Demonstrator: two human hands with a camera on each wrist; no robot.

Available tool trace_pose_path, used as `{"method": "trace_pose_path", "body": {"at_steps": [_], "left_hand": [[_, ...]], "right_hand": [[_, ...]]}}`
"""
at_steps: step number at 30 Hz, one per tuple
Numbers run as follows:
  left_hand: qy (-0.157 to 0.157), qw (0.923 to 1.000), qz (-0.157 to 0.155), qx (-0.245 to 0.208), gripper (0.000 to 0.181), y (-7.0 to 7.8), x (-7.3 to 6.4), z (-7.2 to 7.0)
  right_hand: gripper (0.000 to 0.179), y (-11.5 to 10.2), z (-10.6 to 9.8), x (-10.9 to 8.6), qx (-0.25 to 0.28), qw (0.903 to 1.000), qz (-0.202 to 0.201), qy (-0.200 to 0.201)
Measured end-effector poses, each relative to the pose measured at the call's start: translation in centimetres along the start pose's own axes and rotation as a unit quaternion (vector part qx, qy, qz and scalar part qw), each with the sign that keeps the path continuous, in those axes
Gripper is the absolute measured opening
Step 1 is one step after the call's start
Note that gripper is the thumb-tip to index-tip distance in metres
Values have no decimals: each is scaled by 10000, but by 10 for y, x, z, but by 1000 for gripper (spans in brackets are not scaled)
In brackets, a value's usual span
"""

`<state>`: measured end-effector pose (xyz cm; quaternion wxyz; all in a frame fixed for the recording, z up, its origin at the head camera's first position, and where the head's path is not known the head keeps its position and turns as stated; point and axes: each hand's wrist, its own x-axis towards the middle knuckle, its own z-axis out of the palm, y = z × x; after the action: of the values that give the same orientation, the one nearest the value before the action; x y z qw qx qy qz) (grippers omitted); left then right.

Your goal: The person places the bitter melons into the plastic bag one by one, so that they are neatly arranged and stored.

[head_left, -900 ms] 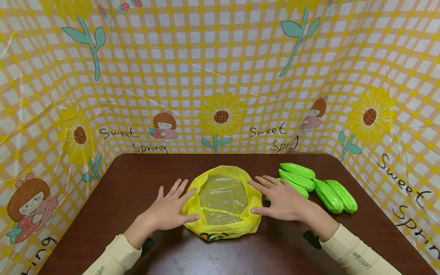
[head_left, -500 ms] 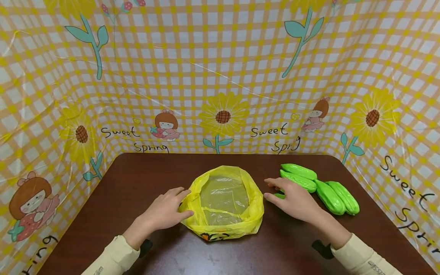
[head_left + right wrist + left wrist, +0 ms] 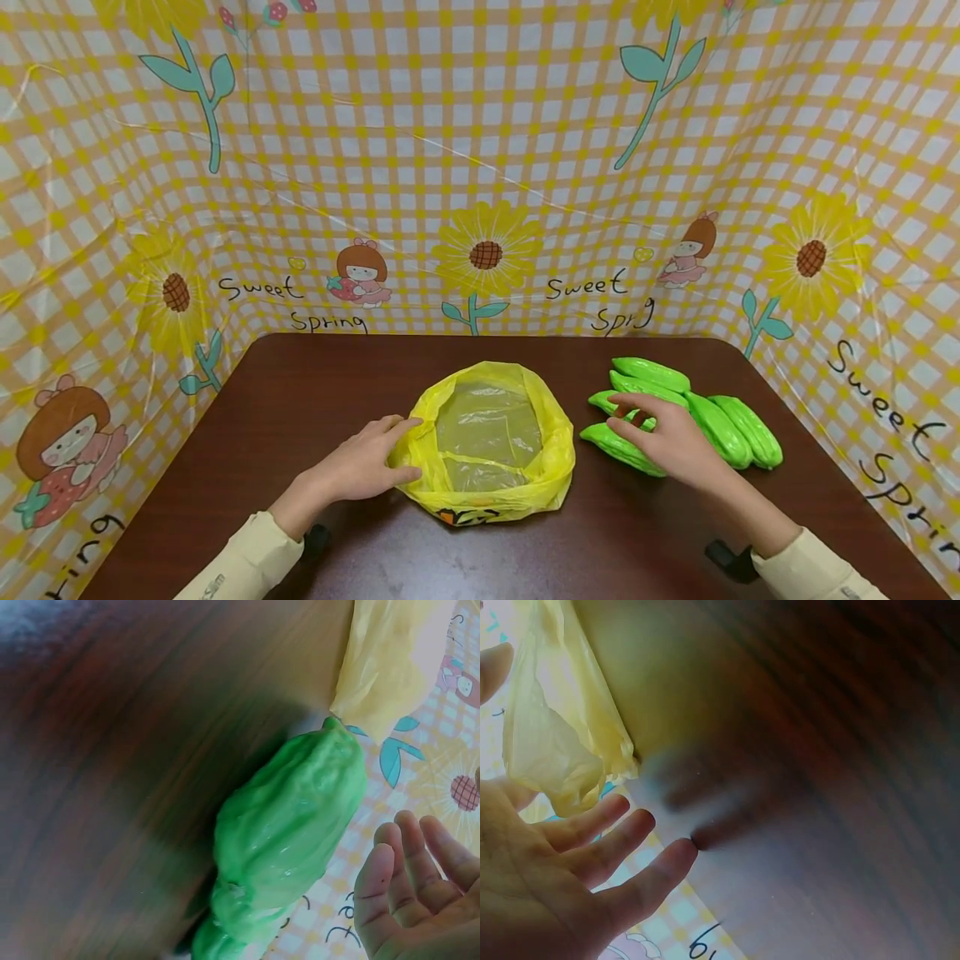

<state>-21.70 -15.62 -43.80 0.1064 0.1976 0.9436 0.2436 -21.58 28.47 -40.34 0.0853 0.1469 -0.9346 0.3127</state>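
Wearing cream sleeves (image 3: 251, 554) nearest the eye, and probably working best with both forearms lifted slightly off the dark table (image 3: 315, 400). Resting the left hand (image 3: 363, 462) beside the left rim of the yellow plastic bag (image 3: 561, 454), seemingly touching it with loosely straight, parted fingers and apparently gripping nothing; probably serving the wide round mouth better by pressing lightly outward than by leaning down on such thin film. Hovering with the right hand (image 3: 671, 442) over the near green gourd (image 3: 618, 450), holding nothing between bent, separated fingers, and showing a gap from the gourd in the right wrist view. Lying on the table to the right of the bag, pointing a narrow tip toward it, just beside or perhaps barely meeting it. Likely calling for a wider thumb gap and a hold round the thick middle rather than at the taper, treating the glossy, ridged skin as possibly slippery. Risking a nudge to the slim gourd (image 3: 602, 402) just beyond, the right-hand pair (image 3: 748, 429) and the back gourds (image 3: 651, 372), so probably needing a steep descent. Ending, farthest off, at a checked cloth (image 3: 375, 167) hanging behind the table.
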Motion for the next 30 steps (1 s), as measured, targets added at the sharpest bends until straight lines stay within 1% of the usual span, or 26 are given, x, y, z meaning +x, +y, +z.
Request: {"method": "trace_pose_path", "body": {"at_steps": [4,7,10,14,19,22,25,30], "left_hand": [[-58,9998,52,160,74,-1,0,2],[-39,9997,49,225,75,-2,0,3],[-53,9996,70,266,77,-3,1,3],[-105,9992,112,367,79,-5,1,4],[-160,9987,109,478,82,-6,1,5],[-212,9984,92,512,84,-6,1,5],[-317,9981,75,530,84,-5,0,3],[-469,9973,16,567,85,-1,0,1]], "right_hand": [[40,4,-4,-2,123,9995,291,19],[43,9,-6,-3,213,9982,562,-39],[44,14,-9,-6,427,9955,830,-134],[47,21,-13,-9,894,9888,1177,-228],[51,28,-15,-12,1320,9805,1424,-312],[54,32,-17,-15,1554,9738,1619,-376],[57,36,-18,-17,1708,9676,1802,-455],[60,42,-19,-22,1808,9597,2079,-546]]}}
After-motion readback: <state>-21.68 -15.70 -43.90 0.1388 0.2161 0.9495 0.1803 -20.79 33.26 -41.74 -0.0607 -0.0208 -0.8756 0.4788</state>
